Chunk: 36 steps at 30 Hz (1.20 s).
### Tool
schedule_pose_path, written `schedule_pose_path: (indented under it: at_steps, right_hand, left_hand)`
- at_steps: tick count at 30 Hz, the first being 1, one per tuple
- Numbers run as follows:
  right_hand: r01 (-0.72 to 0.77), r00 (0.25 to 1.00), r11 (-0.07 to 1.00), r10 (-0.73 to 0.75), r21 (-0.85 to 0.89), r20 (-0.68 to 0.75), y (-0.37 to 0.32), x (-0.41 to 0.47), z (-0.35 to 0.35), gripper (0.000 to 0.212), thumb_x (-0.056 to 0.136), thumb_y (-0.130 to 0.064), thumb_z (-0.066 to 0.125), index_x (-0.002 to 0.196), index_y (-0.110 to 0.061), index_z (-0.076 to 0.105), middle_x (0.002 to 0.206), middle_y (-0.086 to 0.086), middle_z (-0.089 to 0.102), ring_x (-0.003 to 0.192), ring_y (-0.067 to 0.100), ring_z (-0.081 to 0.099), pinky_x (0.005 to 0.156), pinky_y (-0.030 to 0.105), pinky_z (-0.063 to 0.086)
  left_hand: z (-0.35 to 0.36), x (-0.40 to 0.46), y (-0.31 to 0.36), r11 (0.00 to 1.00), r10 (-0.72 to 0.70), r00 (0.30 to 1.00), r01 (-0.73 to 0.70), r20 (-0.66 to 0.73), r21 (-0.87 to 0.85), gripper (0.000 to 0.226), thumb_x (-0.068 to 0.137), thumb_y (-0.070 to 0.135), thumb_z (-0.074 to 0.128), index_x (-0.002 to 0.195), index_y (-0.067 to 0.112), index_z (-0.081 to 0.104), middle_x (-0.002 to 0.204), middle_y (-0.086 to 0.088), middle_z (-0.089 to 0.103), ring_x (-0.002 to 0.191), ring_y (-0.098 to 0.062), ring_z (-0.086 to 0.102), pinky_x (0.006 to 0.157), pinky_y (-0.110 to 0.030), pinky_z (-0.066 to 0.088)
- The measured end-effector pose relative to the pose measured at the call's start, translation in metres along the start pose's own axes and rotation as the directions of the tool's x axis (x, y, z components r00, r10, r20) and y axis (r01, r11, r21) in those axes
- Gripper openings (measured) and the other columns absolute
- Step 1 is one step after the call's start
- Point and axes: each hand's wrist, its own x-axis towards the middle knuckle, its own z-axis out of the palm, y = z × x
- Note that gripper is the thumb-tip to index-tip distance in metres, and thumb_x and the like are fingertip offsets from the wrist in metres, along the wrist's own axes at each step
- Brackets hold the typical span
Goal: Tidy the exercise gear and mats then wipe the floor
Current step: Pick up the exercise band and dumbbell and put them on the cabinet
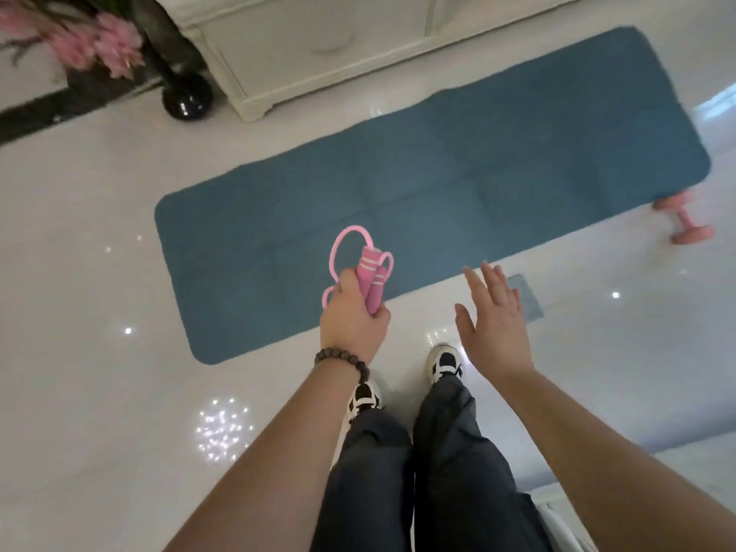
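Rope first: I see the pink skipping rope (pixel 364 272) bundled with both handles together, clenched in my left hand (pixel 352 318), its loops sticking up over the near edge of the blue mat (pixel 438 185). My right hand (pixel 492 324) hangs released, fingers spread, grasping nothing, above the white floor (pixel 99 272) just beside the mat. The mat lies flat in front of a white cabinet (pixel 318 45). A pink dumbbell (pixel 687 223) rests on the floor, touching the mat's far right corner.
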Motion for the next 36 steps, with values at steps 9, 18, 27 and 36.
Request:
schedule_pose_path:
  at_steps: [9, 18, 27, 36]
  right_hand:
    - [-0.371, 0.879, 0.922, 0.387, 0.113, -0.279, 0.045, -0.116, -0.133, 0.053, 0.098, -0.024, 0.044, 0.148, -0.017, 0.028, 0.158, 0.008, 0.018, 0.147, 0.026, 0.009, 0.118, 0.042, 0.006]
    - [-0.54, 0.711, 0.799, 0.602, 0.265, -0.365, 0.12, -0.184, -0.201, 0.054, 0.098, -0.024, 0.044, 0.148, -0.017, 0.028, 0.158, 0.008, 0.018, 0.147, 0.024, 0.007, 0.119, 0.042, 0.005]
    - [-0.55, 0.703, 0.776, 0.629, 0.309, -0.332, 0.29, -0.171, -0.278, 0.054, 0.098, -0.026, 0.042, 0.149, -0.02, 0.026, 0.159, 0.005, 0.014, 0.147, 0.021, 0.004, 0.119, 0.04, 0.002]
    - [-0.472, 0.756, 0.833, 0.551, 0.287, -0.355, 0.444, -0.13, -0.384, 0.053, 0.097, -0.023, 0.045, 0.147, -0.015, 0.031, 0.158, 0.009, 0.018, 0.147, 0.024, 0.007, 0.119, 0.042, 0.005]
  left_hand:
    - [-0.032, -0.07, 0.127, 0.934, 0.295, 0.928, -0.33, 0.227, 0.136, 0.035, 0.081, 0.016, 0.063, 0.11, 0.01, 0.044, 0.091, -0.005, 0.054, 0.083, -0.033, 0.056, 0.066, -0.034, 0.042]
    - [0.034, -0.115, 0.245, 0.818, 0.482, 0.792, -0.56, 0.374, 0.132, 0.032, 0.077, 0.015, 0.057, 0.107, 0.013, 0.046, 0.093, -0.008, 0.058, 0.084, -0.036, 0.055, 0.07, -0.044, 0.051]
    - [0.165, -0.141, 0.386, 0.812, 0.474, 0.801, -0.559, 0.367, 0.17, 0.03, 0.081, 0.015, 0.059, 0.107, 0.013, 0.044, 0.092, -0.009, 0.057, 0.08, -0.034, 0.058, 0.069, -0.04, 0.051]
    - [0.271, -0.151, 0.516, 0.89, 0.393, 0.884, -0.435, 0.251, 0.135, 0.034, 0.08, 0.014, 0.061, 0.11, 0.011, 0.046, 0.096, -0.01, 0.059, 0.084, -0.033, 0.058, 0.071, -0.039, 0.049]
